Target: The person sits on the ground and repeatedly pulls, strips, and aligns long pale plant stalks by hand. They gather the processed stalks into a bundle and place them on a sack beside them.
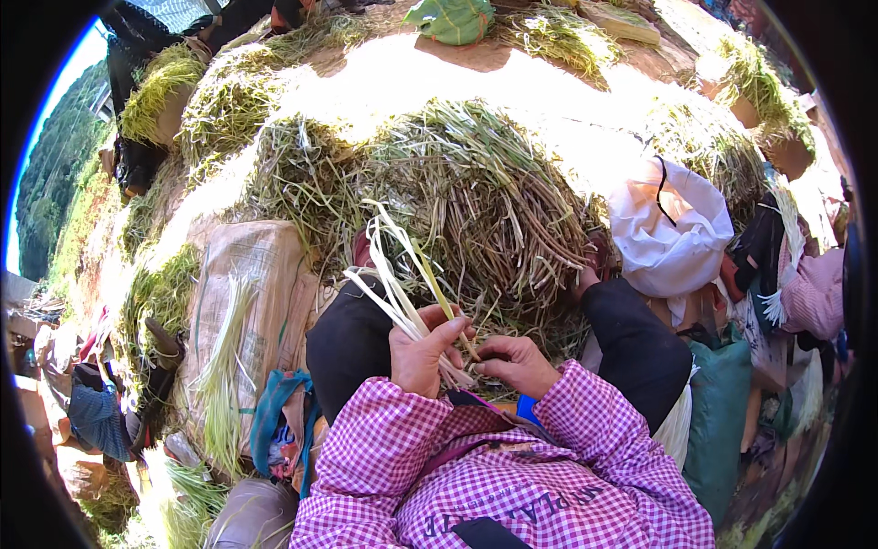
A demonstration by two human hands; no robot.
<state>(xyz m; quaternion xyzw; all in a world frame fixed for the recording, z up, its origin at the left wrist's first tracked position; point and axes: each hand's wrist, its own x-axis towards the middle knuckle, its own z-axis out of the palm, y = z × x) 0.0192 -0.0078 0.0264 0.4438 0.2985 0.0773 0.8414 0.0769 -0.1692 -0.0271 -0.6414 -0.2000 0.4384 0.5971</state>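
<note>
My left hand (429, 346) is closed around a small bunch of pale plant stalks (398, 298), whose loose tops fan up and to the left. One yellow-green stalk (433, 278) crosses the others and runs down toward my right hand (518, 364). The thumb and fingertips of that hand pinch its lower end, just right of the left fingers. Beyond my hands, between my knees, lies a big heap of cut stalks (473, 199), green at the top and brownish toward the lower right. What kind of plant it is, I cannot tell.
A woven sack bundle (254, 274) on the left carries a strip of pale stalks (226, 370). At right stand a white cloth bag (669, 254) and a green sack (719, 418). Dry plant piles (230, 103) lie farther out, and a person's pink sleeve (813, 295) shows far right.
</note>
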